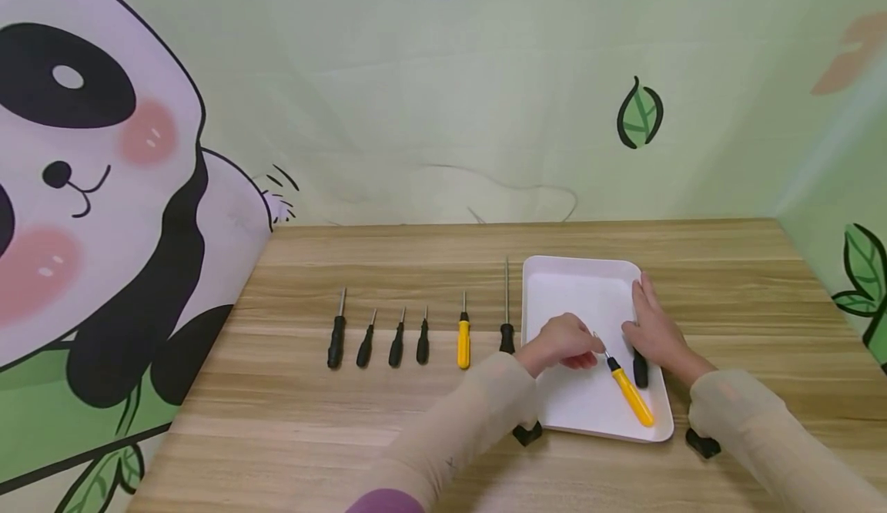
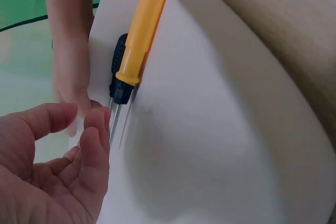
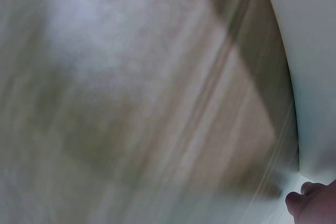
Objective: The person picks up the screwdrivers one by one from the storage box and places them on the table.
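A white tray (image 1: 589, 424) lies on the table with a yellow-handled screwdriver (image 1: 633, 397) and a black-handled screwdriver (image 1: 640, 370) inside near its right wall. My left hand (image 1: 568, 341) is over the tray beside the yellow screwdriver's metal shaft. In the left wrist view, the thumb of that hand (image 2: 58, 166) stands apart from its bent fingers, and the shaft passes behind the fingertips. At the right wall of the tray, my right hand (image 1: 658, 332) grips the rim, thumb inside and fingers outside; its fingertips show beside the wall in the right wrist view.
Left of the tray is a row of screwdrivers: a long black-handled one (image 1: 507, 336), a yellow one (image 1: 463, 342), several small black ones (image 1: 396, 350) and a larger black one (image 1: 336, 343). A wall with a printed panda (image 1: 138, 212) stands behind the table (image 1: 277, 436).
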Tool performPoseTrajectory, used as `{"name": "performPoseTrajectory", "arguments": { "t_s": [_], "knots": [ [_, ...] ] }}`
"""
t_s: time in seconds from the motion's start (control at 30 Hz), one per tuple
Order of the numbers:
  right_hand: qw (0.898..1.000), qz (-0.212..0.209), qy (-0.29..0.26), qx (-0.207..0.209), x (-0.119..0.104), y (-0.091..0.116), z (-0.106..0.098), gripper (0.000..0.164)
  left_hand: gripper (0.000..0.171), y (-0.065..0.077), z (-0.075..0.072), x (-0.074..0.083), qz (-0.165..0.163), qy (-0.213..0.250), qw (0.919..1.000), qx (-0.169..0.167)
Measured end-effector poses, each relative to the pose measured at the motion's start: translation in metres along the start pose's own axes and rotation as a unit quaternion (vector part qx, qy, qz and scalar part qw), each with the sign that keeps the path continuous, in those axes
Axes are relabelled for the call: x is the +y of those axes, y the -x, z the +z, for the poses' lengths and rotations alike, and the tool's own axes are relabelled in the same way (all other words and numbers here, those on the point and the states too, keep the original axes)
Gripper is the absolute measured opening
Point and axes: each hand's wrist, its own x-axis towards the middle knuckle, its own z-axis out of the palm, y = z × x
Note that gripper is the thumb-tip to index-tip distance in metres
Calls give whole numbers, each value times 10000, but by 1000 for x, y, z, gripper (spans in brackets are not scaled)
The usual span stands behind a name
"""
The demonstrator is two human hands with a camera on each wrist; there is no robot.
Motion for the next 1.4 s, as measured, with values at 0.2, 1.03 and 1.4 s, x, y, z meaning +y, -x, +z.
{"name": "performPoseTrajectory", "arguments": {
  "t_s": [0.2, 1.03, 1.4],
  "knots": [
    [9999, -99, 62, 56, 0, -1, 0, 71, 23, -2, 10, 2, -219, -294, 9993, 112],
    [9998, -176, -34, 74, -1, 0, -2, 70, 39, -13, 35, -6, -290, -1253, 9916, 169],
    [9996, -243, -79, 131, 1, 1, -1, 70, 36, -13, 35, -5, -217, -1129, 9932, 198]
  ]
}}
